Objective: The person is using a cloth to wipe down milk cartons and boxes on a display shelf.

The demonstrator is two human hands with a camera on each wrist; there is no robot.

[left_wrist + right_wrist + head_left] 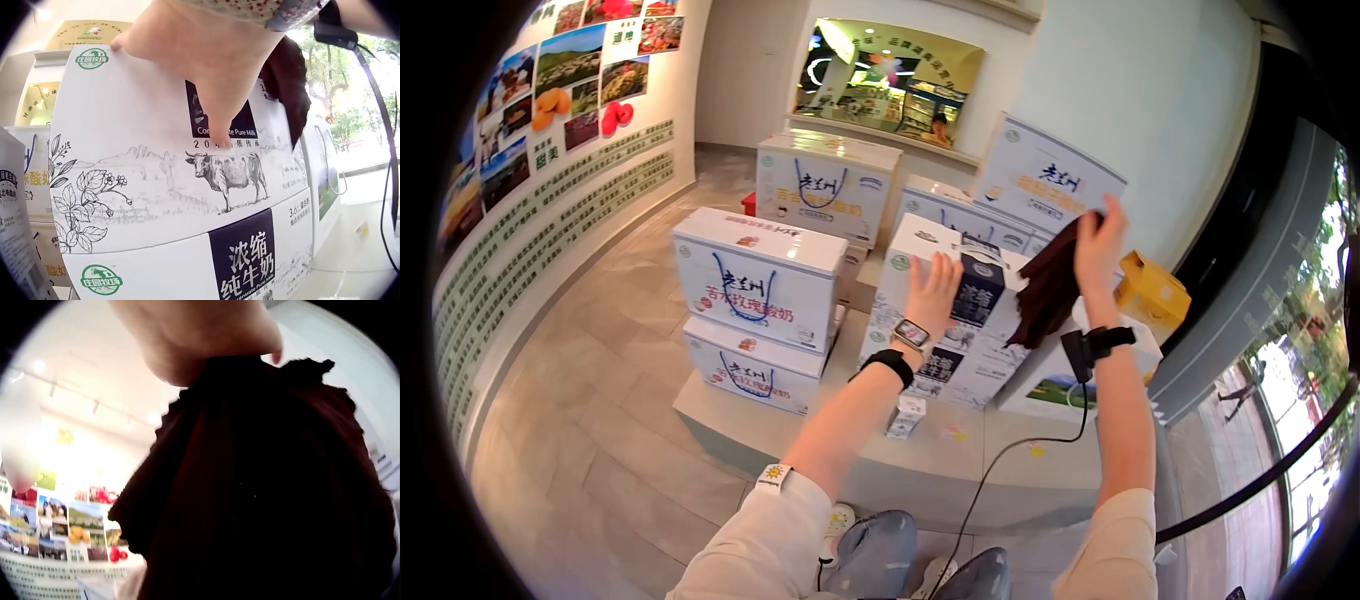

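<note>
My left hand [934, 300] rests on the upper of two stacked white milk boxes [137, 187], each with a dark panel and a cow drawing. In the left wrist view its thumb [219, 128] lies down the front face, over the printed panel. My right hand [1100, 250] is raised to the right of that stack and holds a dark maroon cloth [1048, 285] by its upper part. The cloth hangs down beside the boxes and fills much of the right wrist view, its ragged edge [134, 512] showing at the left.
Stacked white yogurt boxes [750, 285] stand to the left, with more boxes [830, 180] behind. A small carton [906, 418] sits on the grey platform [850, 455] in front. A yellow box [1152, 295] is at the right. A black cable [990, 480] trails from the right wrist.
</note>
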